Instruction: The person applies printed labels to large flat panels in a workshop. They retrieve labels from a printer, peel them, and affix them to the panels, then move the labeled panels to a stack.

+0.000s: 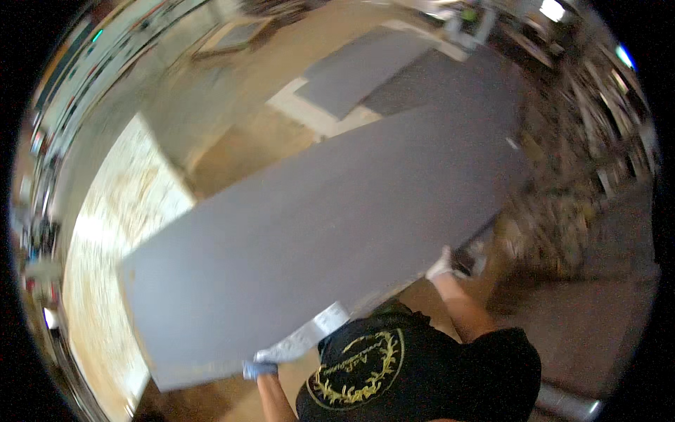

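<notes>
A large flat grey board [309, 218] spans the middle of the head view, slanting from lower left to upper right. My left hand [260, 369], in a pale bluish glove, is closed on its near edge toward the left end. Farther right along the same edge, my right hand [441, 265] grips it in a white glove. The fingers beneath the board are hidden. Between the hands, a whitish printed strip [302, 335] lies along the edge, one end beside my left hand. The picture is smeared by motion.
A pale wood-like sheet [116, 239] lies at the left. Beyond the board, a smaller grey panel [365, 67] rests on a light sheet. Blurred piles of scrap-like pieces [562, 176] crowd the right, with a dark brownish surface [569, 316] nearer me.
</notes>
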